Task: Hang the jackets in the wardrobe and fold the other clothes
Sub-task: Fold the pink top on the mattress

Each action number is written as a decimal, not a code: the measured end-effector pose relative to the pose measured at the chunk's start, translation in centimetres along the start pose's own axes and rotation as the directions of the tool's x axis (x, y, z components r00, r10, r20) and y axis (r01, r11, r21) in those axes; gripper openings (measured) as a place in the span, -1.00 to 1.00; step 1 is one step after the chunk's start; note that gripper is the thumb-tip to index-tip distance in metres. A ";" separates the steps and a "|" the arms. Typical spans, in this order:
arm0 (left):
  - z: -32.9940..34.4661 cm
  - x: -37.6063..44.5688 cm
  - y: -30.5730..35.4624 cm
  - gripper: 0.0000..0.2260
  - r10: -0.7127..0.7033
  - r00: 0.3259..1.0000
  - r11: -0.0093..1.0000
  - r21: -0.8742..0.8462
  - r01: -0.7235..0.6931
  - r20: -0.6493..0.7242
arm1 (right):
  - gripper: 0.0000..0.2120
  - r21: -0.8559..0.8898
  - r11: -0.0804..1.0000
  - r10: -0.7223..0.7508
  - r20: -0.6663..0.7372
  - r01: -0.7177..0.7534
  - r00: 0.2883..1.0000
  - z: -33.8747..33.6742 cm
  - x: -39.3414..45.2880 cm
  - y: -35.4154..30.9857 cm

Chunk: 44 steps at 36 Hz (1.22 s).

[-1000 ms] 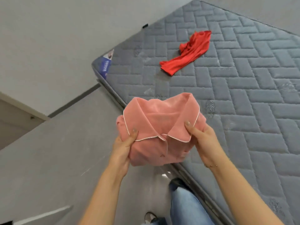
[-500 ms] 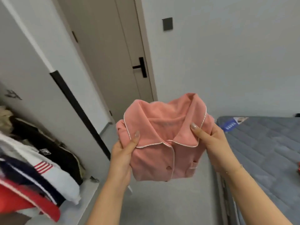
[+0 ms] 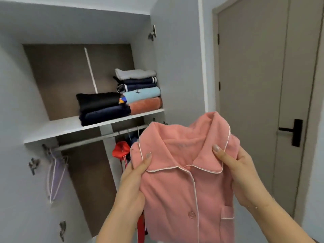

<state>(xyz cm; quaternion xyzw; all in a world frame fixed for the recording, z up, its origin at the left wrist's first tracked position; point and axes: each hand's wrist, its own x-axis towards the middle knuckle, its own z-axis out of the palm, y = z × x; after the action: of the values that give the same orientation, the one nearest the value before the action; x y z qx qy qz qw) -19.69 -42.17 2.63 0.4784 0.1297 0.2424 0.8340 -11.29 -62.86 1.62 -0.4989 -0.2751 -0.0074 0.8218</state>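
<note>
Gripping with both hands, left hand [image 3: 135, 176] and right hand [image 3: 242, 174], a folded pink button-up pyjama shirt with white piping [image 3: 185, 186]: thumbs pressing on the collar flaps, remaining fingers curling behind the fabric, collar facing up, breast pocket showing low at the side of the right hand. Holding the shirt in the air in front of an open grey wardrobe [image 3: 177, 67], below the level of its white shelf [image 3: 70, 126]. Resting on that shelf toward the wardrobe's right wall: a tall stack of folded clothes [image 3: 140, 91] in grey, navy, light blue and coral, touching a lower stack of black and navy folded garments [image 3: 102, 107]. Hanging under the shelf from a metal rail [image 3: 91, 139]: a red garment [image 3: 121, 149] just behind the shirt, and pale lilac hangers [image 3: 55, 178] toward the wardrobe's left end. Standing right of the wardrobe: a closed taupe door with a black lever handle [image 3: 292, 132].
</note>
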 end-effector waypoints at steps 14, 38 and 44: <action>-9.6 15.9 16.0 -0.64 0.470 0.882 0.878 0.109 -0.467 -0.010 | -0.78 0.040 0.991 -0.133 0.151 0.128 0.980 19.4 19.4 6.3; -6.5 54.2 42.1 -0.58 0.633 0.726 0.716 0.561 -0.416 -0.270 | -0.36 -0.474 0.878 0.084 0.285 0.064 0.955 41.9 65.0 8.9; -11.5 60.6 37.0 -0.45 0.439 0.838 0.683 0.726 -0.076 -0.325 | -0.55 -0.838 0.544 0.504 0.361 0.036 0.785 43.0 65.2 16.7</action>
<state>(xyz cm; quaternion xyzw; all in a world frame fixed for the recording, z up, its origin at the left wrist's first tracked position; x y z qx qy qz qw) 16.23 14.04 29.56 0.6915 0.3388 0.4047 0.4932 29.66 -1.98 33.05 -0.8286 -0.3968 0.1324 0.3721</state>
